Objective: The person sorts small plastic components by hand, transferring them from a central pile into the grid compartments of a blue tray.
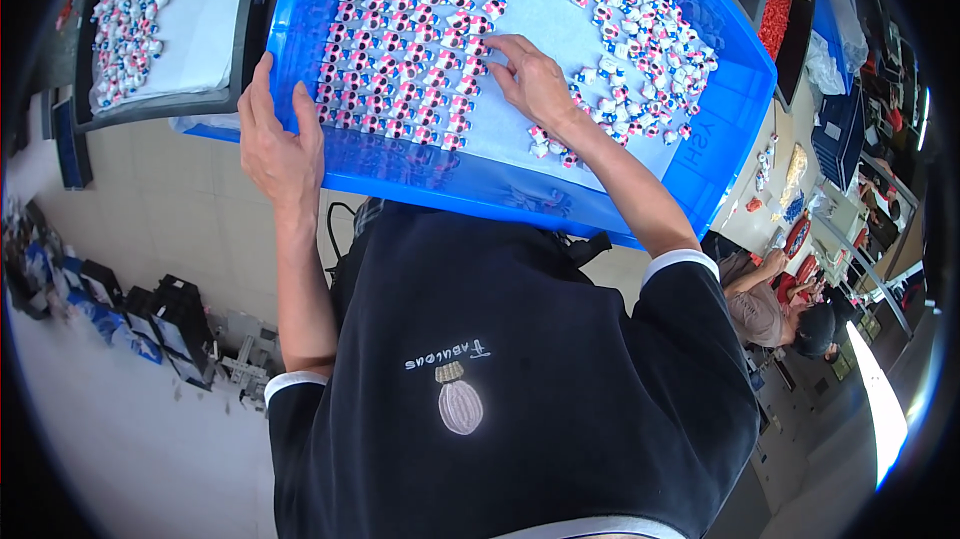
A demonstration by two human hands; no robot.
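My left hand [275,144] grips the left near side of a blue plastic crate [430,177], fingers on the outer side and thumb over the rim. On the crate's pale lining sheet [525,14], small pink, white and blue toy figures [400,39] with dark eye patches stand in close rows on the left. More of these figures lie in a loose heap [650,49] on the right. My right hand [535,84] reaches over the lining, thumb and forefinger curled around a figure at the right edge of the rows. The fingertips partly hide that figure.
A black tray [240,49] with similar loose figures stands left of the crate. Red pieces fill another dark tray [775,19] at the far right. Beyond, a person [765,304] sits at a bench with small parts. Stacked black crates [180,324] stand at lower left.
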